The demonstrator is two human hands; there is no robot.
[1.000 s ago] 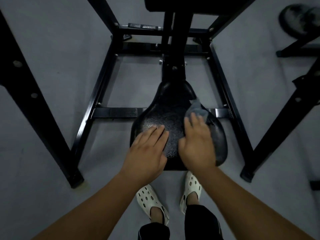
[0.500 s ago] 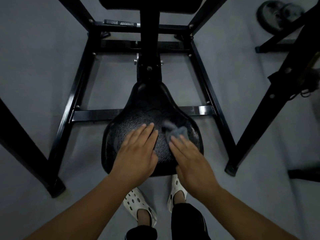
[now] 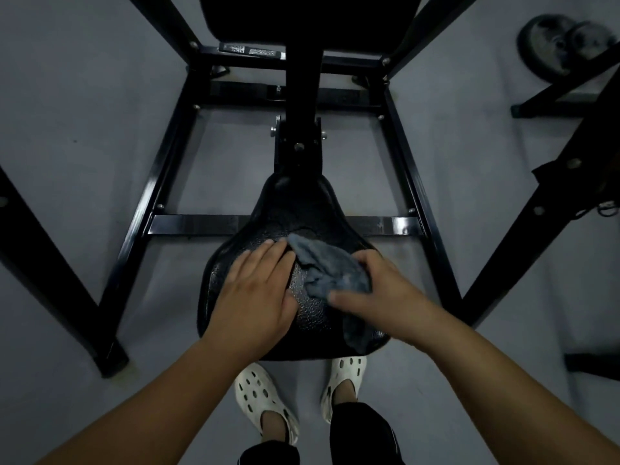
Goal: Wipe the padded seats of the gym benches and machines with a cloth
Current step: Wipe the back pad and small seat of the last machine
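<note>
A black padded seat with a pebbled surface sits on a black machine frame, straight below me. My left hand lies flat on the seat's left half, fingers straight. My right hand grips a grey cloth over the seat's right half. The cloth is bunched between thumb and fingers. One end of it trails toward the seat's near right edge, the other reaches up beside my left fingertips.
The black steel frame boxes the seat with a crossbar under it. A dark back pad hangs above. Slanted black legs stand right and left. Weight plates lie at far right. My white clogs stand below the seat.
My right hand has gathered the cloth into a bunch and turned inward, where it lay flat on it before. The left hand stays flat on the seat.
</note>
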